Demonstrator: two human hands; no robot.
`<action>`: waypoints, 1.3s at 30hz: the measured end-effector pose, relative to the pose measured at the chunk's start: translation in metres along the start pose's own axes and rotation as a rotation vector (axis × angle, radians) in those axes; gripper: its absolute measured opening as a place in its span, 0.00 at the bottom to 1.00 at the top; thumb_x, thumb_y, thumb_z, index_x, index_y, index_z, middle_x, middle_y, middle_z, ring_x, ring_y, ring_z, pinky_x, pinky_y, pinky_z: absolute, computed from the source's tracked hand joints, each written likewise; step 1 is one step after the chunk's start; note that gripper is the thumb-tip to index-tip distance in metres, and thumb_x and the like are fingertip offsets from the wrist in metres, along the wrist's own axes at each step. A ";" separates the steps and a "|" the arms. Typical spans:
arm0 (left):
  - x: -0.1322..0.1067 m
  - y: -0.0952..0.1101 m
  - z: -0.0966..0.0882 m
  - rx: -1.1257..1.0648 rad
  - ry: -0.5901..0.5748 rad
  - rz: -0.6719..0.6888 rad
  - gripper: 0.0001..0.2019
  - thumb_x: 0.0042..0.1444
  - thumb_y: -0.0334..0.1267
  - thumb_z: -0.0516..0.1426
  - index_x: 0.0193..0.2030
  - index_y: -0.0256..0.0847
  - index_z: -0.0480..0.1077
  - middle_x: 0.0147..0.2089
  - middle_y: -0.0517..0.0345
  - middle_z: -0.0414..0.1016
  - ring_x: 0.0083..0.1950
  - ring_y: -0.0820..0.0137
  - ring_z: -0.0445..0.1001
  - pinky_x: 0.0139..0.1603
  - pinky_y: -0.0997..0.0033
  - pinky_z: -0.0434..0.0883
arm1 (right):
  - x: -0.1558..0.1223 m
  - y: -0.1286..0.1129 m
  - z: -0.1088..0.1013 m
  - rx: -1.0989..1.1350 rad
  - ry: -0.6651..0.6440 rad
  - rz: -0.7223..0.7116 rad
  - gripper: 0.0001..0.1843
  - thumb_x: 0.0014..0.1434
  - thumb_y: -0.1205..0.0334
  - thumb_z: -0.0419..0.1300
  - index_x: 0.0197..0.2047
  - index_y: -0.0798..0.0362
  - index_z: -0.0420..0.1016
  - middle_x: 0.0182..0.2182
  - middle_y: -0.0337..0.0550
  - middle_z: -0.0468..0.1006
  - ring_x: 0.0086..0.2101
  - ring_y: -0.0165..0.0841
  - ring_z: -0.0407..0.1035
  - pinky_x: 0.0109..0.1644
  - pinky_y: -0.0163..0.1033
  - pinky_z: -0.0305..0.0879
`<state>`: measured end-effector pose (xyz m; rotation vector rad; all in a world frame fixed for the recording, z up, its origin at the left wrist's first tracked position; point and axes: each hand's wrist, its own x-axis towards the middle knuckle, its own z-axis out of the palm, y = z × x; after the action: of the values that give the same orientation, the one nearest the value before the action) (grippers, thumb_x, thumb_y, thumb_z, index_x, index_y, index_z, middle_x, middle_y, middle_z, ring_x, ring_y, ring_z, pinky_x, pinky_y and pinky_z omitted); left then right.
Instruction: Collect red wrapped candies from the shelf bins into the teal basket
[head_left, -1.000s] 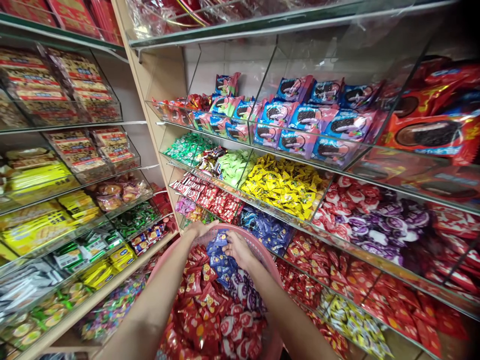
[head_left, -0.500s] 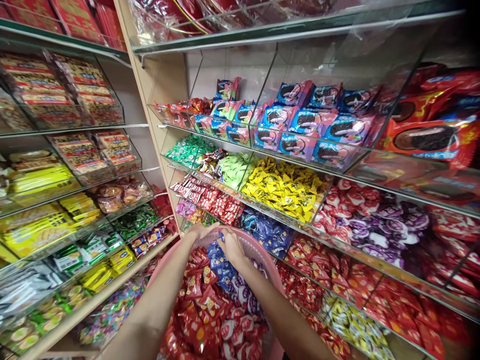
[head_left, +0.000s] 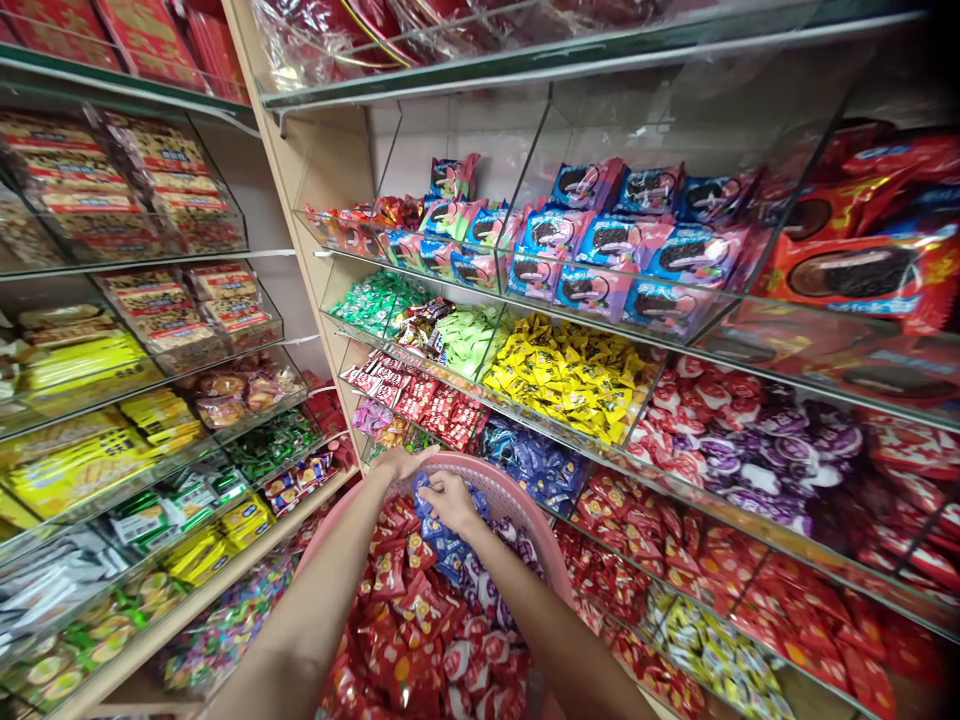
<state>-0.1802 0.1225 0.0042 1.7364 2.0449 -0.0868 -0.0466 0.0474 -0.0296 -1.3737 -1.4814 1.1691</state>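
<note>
Reaching farther left than before, the right hand touches blue candies.

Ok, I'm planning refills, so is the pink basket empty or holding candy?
Holding candy: red, blue and purple wrapped pieces lie inside the pink basket. It isn't brimful at the far right, where its wall rises above them.

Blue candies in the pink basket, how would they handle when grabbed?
The blue candies look glossy, so probably slippery. Each is small, so likely light. Loosely heaped at the right hand, they may shift when scooped.
</note>
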 end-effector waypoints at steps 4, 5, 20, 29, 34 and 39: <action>0.002 -0.001 0.000 -0.007 0.001 -0.008 0.52 0.36 0.78 0.39 0.46 0.30 0.74 0.53 0.31 0.70 0.53 0.44 0.69 0.48 0.56 0.67 | -0.002 0.003 -0.017 0.100 0.061 0.044 0.11 0.52 0.55 0.57 0.33 0.54 0.67 0.21 0.34 0.71 0.16 0.25 0.64 0.16 0.29 0.55; 0.002 -0.001 0.000 -0.010 0.001 -0.007 0.52 0.36 0.78 0.39 0.45 0.31 0.74 0.53 0.31 0.70 0.53 0.44 0.70 0.48 0.56 0.67 | -0.003 0.003 -0.022 0.116 0.079 0.052 0.12 0.52 0.54 0.56 0.33 0.54 0.67 0.20 0.34 0.70 0.16 0.25 0.64 0.16 0.29 0.55; 0.001 0.001 0.000 -0.010 -0.002 -0.013 0.52 0.38 0.76 0.42 0.50 0.27 0.72 0.53 0.31 0.69 0.53 0.45 0.70 0.51 0.55 0.66 | -0.004 0.000 -0.012 -0.016 0.024 -0.151 0.10 0.59 0.53 0.51 0.37 0.51 0.62 0.32 0.37 0.74 0.19 0.25 0.68 0.22 0.30 0.60; 0.007 -0.002 0.002 -0.007 -0.012 0.002 0.51 0.38 0.76 0.43 0.50 0.28 0.71 0.53 0.32 0.70 0.53 0.45 0.69 0.51 0.54 0.66 | -0.002 0.014 -0.005 -0.117 -0.056 -0.279 0.09 0.61 0.54 0.49 0.40 0.50 0.61 0.29 0.37 0.71 0.30 0.31 0.67 0.35 0.37 0.63; 0.009 -0.004 0.005 0.000 -0.016 0.019 0.50 0.39 0.76 0.42 0.49 0.29 0.73 0.53 0.33 0.70 0.53 0.45 0.69 0.51 0.54 0.66 | -0.012 0.012 -0.005 -0.105 -0.130 -0.352 0.10 0.61 0.55 0.50 0.42 0.50 0.61 0.34 0.38 0.71 0.36 0.31 0.68 0.42 0.38 0.63; 0.010 -0.005 0.005 0.007 -0.013 0.017 0.51 0.39 0.76 0.41 0.49 0.30 0.73 0.54 0.33 0.70 0.54 0.46 0.69 0.51 0.54 0.66 | -0.016 0.014 0.000 -0.084 -0.164 -0.321 0.08 0.60 0.55 0.51 0.39 0.50 0.63 0.30 0.35 0.71 0.29 0.29 0.69 0.32 0.33 0.64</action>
<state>-0.1848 0.1288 -0.0056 1.7529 2.0223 -0.1003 -0.0413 0.0310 -0.0423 -1.0622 -1.8084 1.0418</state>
